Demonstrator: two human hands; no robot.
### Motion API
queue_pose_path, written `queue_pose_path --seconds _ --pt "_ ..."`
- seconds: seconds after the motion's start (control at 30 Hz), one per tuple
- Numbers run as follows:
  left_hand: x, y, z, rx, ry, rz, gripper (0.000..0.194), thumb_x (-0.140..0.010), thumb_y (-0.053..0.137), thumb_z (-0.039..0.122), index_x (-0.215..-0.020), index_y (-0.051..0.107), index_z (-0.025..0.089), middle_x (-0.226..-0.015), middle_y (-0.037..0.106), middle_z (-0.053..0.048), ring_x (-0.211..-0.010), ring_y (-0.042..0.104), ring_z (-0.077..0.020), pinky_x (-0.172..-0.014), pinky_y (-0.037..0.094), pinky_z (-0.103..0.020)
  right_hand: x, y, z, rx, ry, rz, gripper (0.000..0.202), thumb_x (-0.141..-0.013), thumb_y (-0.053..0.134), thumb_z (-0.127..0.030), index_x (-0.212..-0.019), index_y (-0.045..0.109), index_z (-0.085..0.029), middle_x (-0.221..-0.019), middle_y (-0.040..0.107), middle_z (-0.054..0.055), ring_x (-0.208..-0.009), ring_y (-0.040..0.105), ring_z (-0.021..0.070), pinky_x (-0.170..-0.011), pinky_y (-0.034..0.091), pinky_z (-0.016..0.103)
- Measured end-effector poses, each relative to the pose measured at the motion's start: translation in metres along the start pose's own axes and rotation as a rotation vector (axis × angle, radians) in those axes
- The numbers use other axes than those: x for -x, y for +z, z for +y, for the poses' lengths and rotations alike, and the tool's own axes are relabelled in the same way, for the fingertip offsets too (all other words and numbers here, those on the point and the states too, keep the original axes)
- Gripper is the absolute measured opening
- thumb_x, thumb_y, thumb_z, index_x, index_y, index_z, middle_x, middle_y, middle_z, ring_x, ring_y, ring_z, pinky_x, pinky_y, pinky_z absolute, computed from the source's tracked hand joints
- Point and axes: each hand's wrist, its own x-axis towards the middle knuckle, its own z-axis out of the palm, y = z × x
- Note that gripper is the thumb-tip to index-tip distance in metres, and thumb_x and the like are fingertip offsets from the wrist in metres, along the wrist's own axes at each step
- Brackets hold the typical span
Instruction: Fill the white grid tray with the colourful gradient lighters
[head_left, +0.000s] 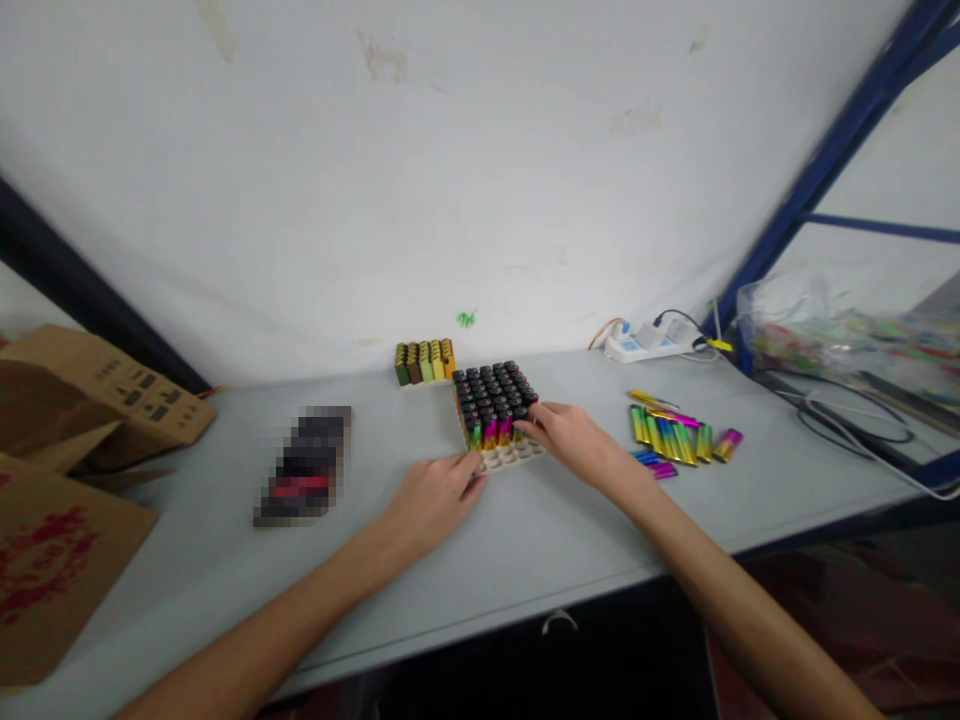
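A pale tray (504, 462) with round holes stands in front of me, filled in several rows with upright lighters (491, 395) that have black tops and shiny multicoloured bodies. The tray's front holes show bare. At its near left corner, my left hand (442, 495) has its fingers closed on the edge. My right hand (566, 435) is closed at the right end of the front row, with its fingertips around a lighter (518, 432) that they partly hide. To the right lie several loose shiny metallic pieces (664, 437) in yellow, green, blue and pink, like lighter bodies.
Behind the tray stands another block of lighters (425, 362) against the wall. A pixelated dark object (306, 465) lies to the left, beside cardboard boxes (112, 400). A power strip (651, 340) with cables and a clear plastic bag (832, 340) are at the right.
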Motion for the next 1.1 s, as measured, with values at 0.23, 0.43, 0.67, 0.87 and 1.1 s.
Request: queue_pose_path --seconds 0.23,0.43,0.67,0.87,1.1 --pt "-0.001 0.002 -0.002 -0.003 -0.005 0.009 0.014 -0.103 0.054 0.028 -0.101 0.065 0.021 -0.083 0.073 -0.003 -0.076 0.070 -0.0214 -0.070 0.046 -0.028 0.022 -0.039 0.032 0.072 0.138 -0.022 0.036 -0.104 0.054 -0.045 -0.087 0.070 -0.018 -0.080 0.073 0.007 -0.070 0.065 0.0197 -0.069 0.041 0.029" --pt "-0.001 0.002 -0.001 0.007 -0.010 0.012 0.013 -0.102 0.054 0.027 -0.102 0.065 0.021 -0.085 0.073 -0.003 -0.075 0.070 -0.0216 -0.068 0.046 -0.028 0.054 -0.065 0.102 0.415 0.506 -0.106 0.029 -0.100 0.059 -0.036 -0.096 0.073 -0.011 -0.095 0.074 0.018 -0.086 0.069 0.0271 -0.075 0.045 0.033" --pt "-0.001 0.000 0.000 0.007 -0.013 0.010 0.013 -0.102 0.054 0.027 -0.102 0.065 0.022 -0.085 0.073 -0.003 -0.077 0.070 -0.0211 -0.070 0.046 -0.027 0.044 -0.038 0.102 0.260 0.441 -0.107 0.033 -0.096 0.056 -0.014 -0.127 0.067 -0.008 -0.107 0.075 0.016 -0.097 0.070 0.0239 -0.090 0.049 0.031" --pt "-0.001 0.003 -0.001 0.017 -0.001 0.015 0.013 -0.103 0.053 0.028 -0.102 0.065 0.021 -0.086 0.073 -0.003 -0.076 0.071 -0.0217 -0.069 0.047 -0.028 0.047 -0.045 0.102 0.403 0.526 0.038 0.032 -0.097 0.060 -0.026 -0.125 0.065 -0.010 -0.118 0.068 0.021 -0.102 0.068 0.0294 -0.092 0.050 0.038" --pt "-0.001 0.001 0.000 -0.005 -0.004 0.013 0.015 -0.103 0.051 0.028 -0.100 0.064 0.021 -0.086 0.074 -0.003 -0.077 0.071 -0.0208 -0.071 0.049 -0.027 0.052 -0.039 0.097 0.376 0.528 -0.121 0.029 -0.098 0.057 -0.026 -0.121 0.066 -0.009 -0.106 0.074 0.019 -0.098 0.070 0.0287 -0.086 0.049 0.035"
